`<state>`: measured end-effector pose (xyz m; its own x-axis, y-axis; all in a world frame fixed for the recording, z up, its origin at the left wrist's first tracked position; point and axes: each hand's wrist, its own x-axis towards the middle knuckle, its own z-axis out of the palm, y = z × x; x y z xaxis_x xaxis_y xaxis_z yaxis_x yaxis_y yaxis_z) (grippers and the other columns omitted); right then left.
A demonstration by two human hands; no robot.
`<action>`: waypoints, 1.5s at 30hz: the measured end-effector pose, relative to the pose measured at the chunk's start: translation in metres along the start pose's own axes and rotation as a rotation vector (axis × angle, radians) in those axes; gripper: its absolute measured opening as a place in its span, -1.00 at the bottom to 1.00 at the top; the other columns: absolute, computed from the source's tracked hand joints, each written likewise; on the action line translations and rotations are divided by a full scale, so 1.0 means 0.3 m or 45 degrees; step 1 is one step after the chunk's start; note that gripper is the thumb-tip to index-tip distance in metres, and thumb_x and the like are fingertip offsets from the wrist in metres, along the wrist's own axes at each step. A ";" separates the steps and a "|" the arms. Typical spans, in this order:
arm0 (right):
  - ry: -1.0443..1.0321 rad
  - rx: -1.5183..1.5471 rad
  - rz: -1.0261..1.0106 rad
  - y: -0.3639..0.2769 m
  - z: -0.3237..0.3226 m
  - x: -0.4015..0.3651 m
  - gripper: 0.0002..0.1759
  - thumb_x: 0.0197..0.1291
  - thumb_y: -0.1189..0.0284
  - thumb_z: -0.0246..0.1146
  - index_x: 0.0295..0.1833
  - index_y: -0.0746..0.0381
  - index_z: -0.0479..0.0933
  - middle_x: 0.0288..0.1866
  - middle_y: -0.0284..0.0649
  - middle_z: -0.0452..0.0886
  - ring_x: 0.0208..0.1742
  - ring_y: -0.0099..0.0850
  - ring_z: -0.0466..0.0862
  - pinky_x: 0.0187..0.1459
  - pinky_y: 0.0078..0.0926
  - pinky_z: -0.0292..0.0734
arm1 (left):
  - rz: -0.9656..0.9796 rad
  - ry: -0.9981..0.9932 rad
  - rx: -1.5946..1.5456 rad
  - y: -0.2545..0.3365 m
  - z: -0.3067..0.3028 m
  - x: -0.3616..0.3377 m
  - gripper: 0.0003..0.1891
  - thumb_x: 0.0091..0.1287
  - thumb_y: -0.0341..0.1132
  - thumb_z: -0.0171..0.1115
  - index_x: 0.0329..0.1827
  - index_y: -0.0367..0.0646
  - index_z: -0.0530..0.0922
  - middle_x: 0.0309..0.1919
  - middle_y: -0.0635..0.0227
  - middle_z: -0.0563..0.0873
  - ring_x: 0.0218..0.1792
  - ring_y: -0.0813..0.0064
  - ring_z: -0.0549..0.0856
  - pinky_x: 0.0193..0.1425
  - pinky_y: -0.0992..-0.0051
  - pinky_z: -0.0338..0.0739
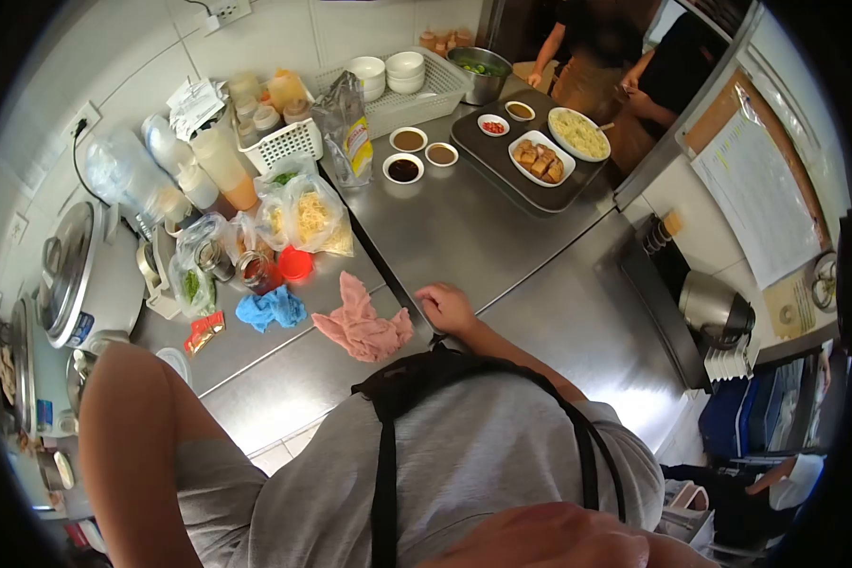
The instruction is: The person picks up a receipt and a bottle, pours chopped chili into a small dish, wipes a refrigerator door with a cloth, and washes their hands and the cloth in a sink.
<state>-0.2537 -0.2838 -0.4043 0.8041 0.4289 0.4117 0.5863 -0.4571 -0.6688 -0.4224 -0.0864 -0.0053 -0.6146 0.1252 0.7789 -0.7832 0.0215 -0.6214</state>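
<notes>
The loosely curled right hand rests, best kept steady, on the table near a pink cloth; left hand unseen, state unclear.

Right hand low in front with fingers loosely curled and back upward (how tightly they close cannot be told), right forearm slanting inward, left arm sharply bent and lifted outward, left hand beyond view.
</notes>
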 end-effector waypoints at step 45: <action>-0.076 -0.295 0.082 -0.004 0.034 -0.020 -0.87 -0.12 0.41 0.06 -0.41 0.10 0.49 -0.40 -0.22 0.49 -0.29 -0.20 0.49 -0.24 -0.26 0.37 | -1.833 -1.769 0.535 0.541 -0.204 -1.218 -0.44 -0.03 -0.08 0.14 0.10 -0.01 0.36 0.13 -0.05 0.24 0.16 -0.24 0.12 0.13 -0.04 -0.02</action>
<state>-0.2604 -0.2778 -0.4123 0.8374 0.4350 0.3310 0.5464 -0.6485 -0.5299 -0.3193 -0.0679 -0.3960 0.8554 -0.4581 0.2417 -0.5127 -0.8150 0.2700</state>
